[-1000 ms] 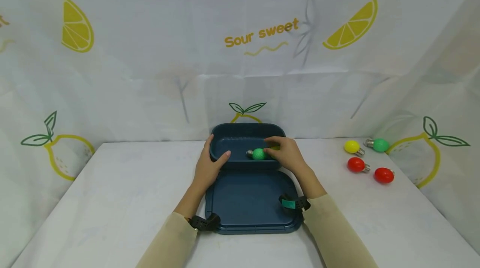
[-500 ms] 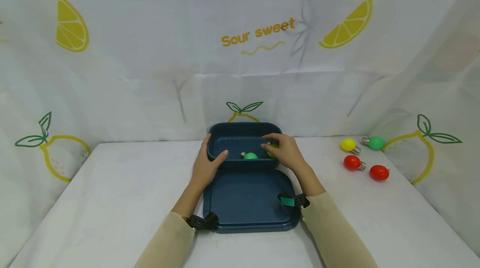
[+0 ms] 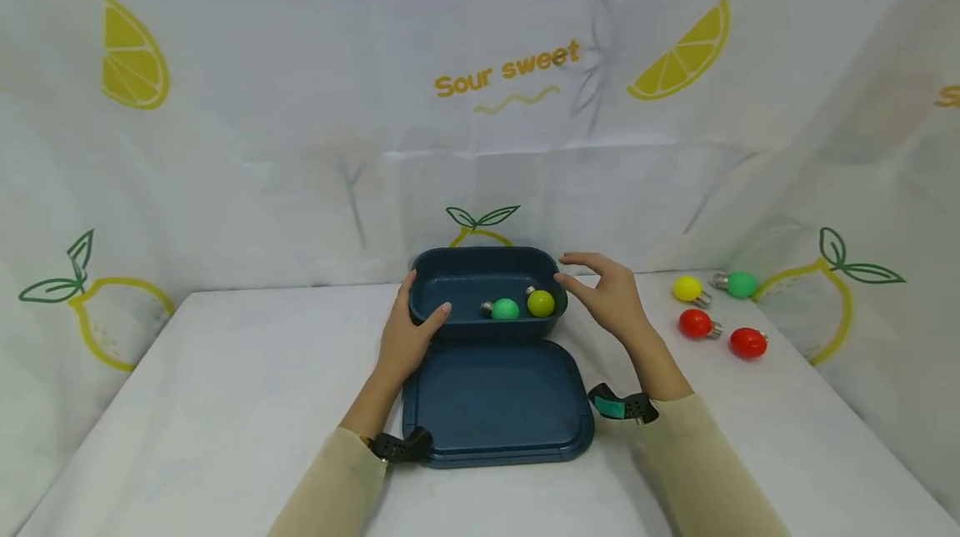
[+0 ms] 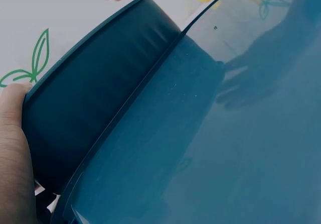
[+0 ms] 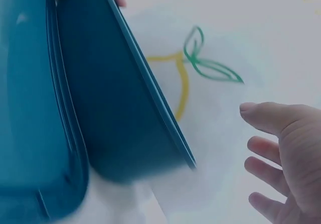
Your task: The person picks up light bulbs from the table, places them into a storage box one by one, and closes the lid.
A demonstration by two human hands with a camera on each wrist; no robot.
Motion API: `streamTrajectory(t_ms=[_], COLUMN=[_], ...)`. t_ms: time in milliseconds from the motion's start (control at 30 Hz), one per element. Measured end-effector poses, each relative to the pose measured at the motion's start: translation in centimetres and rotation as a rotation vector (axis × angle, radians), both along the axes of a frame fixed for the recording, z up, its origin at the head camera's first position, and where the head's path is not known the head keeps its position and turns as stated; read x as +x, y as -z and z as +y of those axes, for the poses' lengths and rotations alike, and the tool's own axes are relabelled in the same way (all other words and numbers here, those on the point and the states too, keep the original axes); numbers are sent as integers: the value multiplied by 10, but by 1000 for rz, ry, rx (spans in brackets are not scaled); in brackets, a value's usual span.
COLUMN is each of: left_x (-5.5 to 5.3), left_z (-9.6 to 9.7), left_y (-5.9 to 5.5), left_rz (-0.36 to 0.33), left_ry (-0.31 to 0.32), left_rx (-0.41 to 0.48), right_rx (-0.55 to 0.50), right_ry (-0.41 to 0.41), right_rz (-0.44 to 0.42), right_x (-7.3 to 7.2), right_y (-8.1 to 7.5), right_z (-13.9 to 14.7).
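Note:
A dark blue box [image 3: 487, 329] stands at the back of the table. Inside lie a green light bulb [image 3: 506, 309] and a yellow-green light bulb [image 3: 540, 303], side by side near its right end. My left hand [image 3: 405, 341] holds the box's left end, thumb by the front rim and fingers along the outer side. In the left wrist view its thumb sits at the top of the box wall [image 4: 100, 88]. Just off the right end of the box, my right hand [image 3: 613, 297] is held with thumb and fingers spread apart, nothing between them.
A flat dark blue lid [image 3: 498, 404] lies directly in front of the box. To the right on the white table [image 3: 262, 404] are a yellow bulb [image 3: 687, 288], another green bulb [image 3: 742, 284] and two red bulbs [image 3: 695, 323]. A lemon-print cloth [image 3: 300, 128] hangs behind.
My right hand has let go of the yellow-green bulb in the box and moved out to the right. The green bulb has shifted slightly within the box. My left hand keeps its hold.

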State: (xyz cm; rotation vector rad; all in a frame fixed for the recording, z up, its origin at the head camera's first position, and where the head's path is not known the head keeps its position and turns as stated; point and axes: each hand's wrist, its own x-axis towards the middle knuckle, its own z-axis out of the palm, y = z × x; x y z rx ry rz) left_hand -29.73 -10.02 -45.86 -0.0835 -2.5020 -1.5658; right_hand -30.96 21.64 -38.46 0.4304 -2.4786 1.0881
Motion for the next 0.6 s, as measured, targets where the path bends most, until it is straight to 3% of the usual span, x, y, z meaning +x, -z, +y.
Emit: streamTrajectory(t_ms=[600], left_x=[-1], left_z=[-1], left_y=[2], left_rz=[24], left_ry=[4], left_rx=[-13], right_rx=[108], right_ry=[280], right_rz=[-31], right_x=[17], right_y=[15], right_z=[111])
